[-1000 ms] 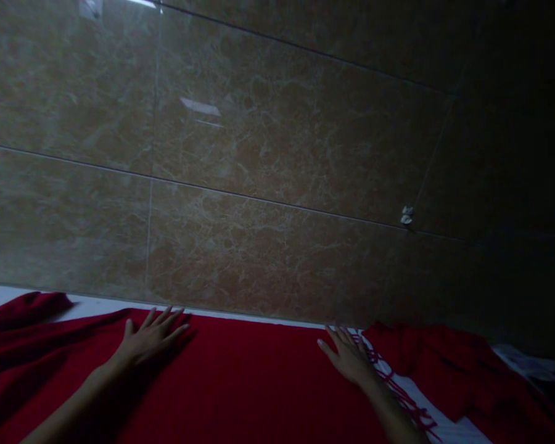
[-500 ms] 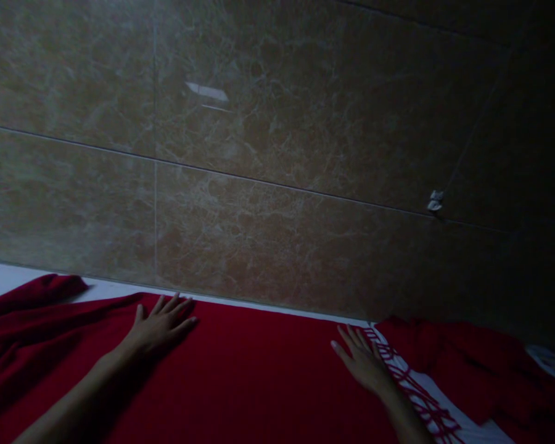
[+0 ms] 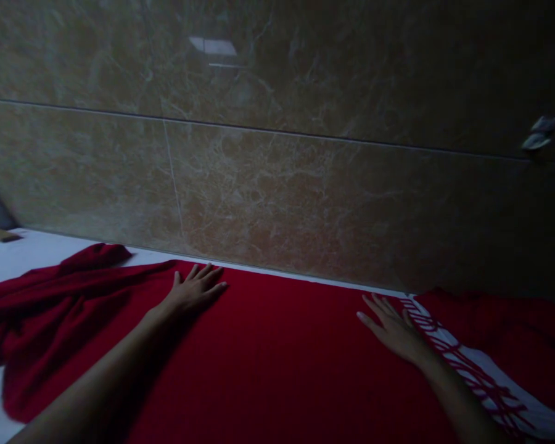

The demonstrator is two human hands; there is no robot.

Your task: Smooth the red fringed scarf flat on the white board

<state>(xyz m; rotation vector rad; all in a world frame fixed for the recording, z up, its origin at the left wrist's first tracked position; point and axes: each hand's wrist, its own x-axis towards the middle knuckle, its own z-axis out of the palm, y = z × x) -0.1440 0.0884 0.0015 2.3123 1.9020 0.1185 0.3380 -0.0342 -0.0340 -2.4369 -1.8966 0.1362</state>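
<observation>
A red cloth (image 3: pixel 277 351) with a fringe (image 3: pixel 462 364) along its right end lies spread over a white surface (image 3: pixel 32 250). My left hand (image 3: pixel 197 291) rests flat on the cloth near its far edge, fingers apart. My right hand (image 3: pixel 393 327) lies flat on the cloth's right end, just left of the fringe, with fingers spread. Neither hand holds anything. The cloth's left part (image 3: pixel 50 296) is bunched in folds.
A brown marbled tile wall (image 3: pixel 282 172) rises directly behind the surface. More red cloth (image 3: pixel 504 339) lies bunched at the right. A small pale object (image 3: pixel 539 132) sticks to the wall at the upper right. The scene is dim.
The view has tilted down and shifted, so both hands sit higher and further right in the frame. Both hands stay flat on the cloth, and the bunched left part shows more.
</observation>
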